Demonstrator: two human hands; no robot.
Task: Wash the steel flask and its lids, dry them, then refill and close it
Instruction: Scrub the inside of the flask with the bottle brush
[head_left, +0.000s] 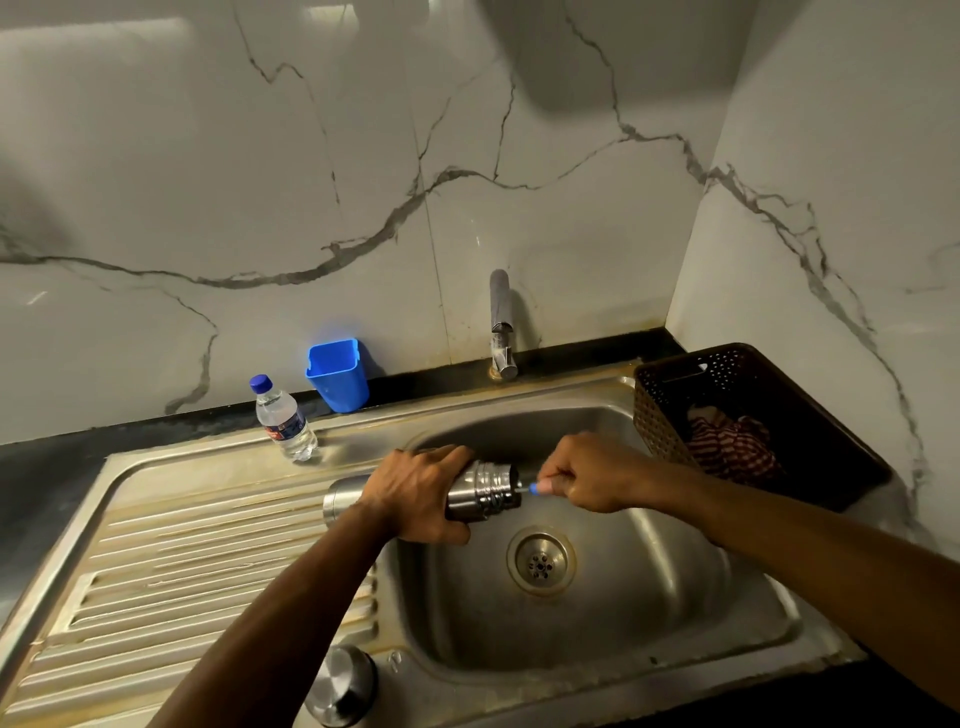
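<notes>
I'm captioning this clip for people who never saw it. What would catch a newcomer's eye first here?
First, the two hands over the sink: the left hand grips a steel flask lying sideways, while the right hand pushes a blue-tipped brush handle into its mouth. Next, the bright blue cup against the marble wall, and a steel lid on the near rim.

The steel flask (483, 491) lies on its side over the sink basin, its brushed body wrapped at the middle by the left hand (421, 493). Its base juts out beyond that grip to the left; its threaded, uncapped mouth points right, past the fingers. A steel lid (340, 686) sits dome-up on the sink's near rim, well below the grip.
</notes>
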